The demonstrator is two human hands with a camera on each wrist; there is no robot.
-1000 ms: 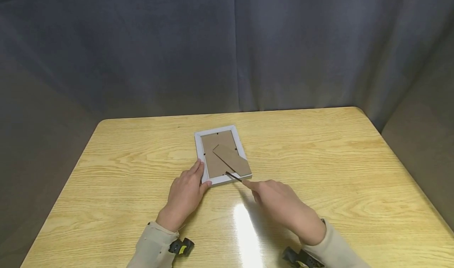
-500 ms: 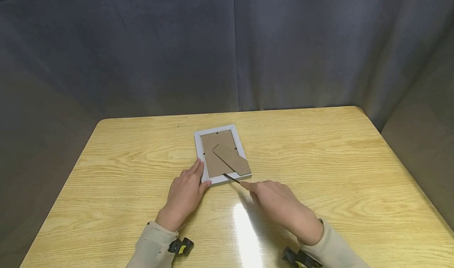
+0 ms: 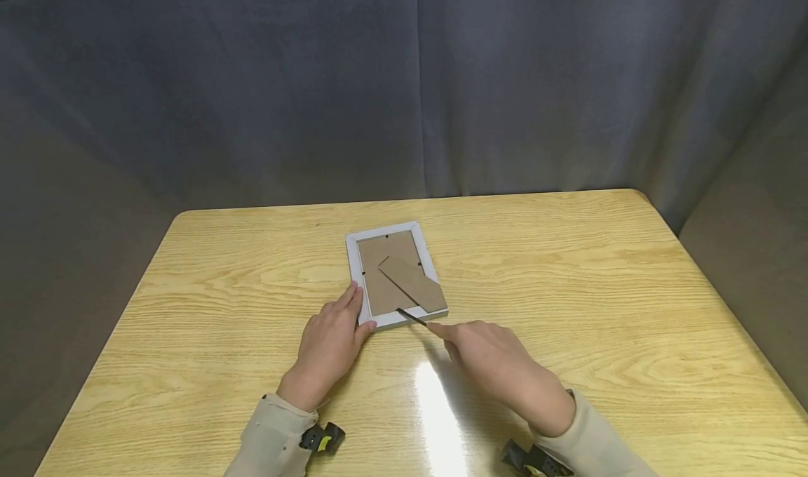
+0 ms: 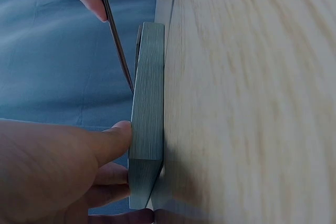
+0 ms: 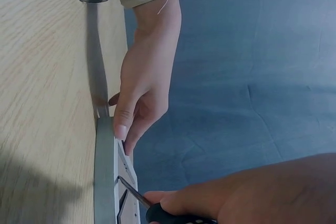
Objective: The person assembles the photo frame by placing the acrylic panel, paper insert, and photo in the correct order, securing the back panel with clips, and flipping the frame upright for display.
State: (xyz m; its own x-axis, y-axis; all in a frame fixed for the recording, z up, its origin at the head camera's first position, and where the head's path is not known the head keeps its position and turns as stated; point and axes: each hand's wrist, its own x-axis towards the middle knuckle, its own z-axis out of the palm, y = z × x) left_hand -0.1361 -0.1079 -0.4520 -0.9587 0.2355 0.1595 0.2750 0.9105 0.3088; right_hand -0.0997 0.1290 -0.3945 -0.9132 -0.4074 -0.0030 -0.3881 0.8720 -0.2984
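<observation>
A light grey picture frame (image 3: 353,259) lies face down on the table, its brown backing board (image 3: 381,294) and slanting stand leg (image 3: 416,284) showing. Small dark tabs sit along the inner edges. My left hand (image 3: 331,344) grips the near left corner, thumb on the near side and fingers along the left side. From the right, my right hand (image 3: 501,361) holds a screwdriver (image 5: 135,193) by its dark handle, with the index finger stretched toward the shaft. Its tip meets the near inner edge of the frame, left of the leg's foot. In the left wrist view, the shaft (image 4: 116,40) slants down to the frame.
The wooden table (image 3: 600,287) extends around the frame on all sides. Dark grey curtains (image 3: 284,98) hang behind it and at both sides. Each wrist wears a black camera (image 3: 323,438) on a beige sleeve.
The screwdriver tip has shifted slightly left along the near inner edge, to where a dark tab showed before. The left hand and the frame have stayed nearly still.
</observation>
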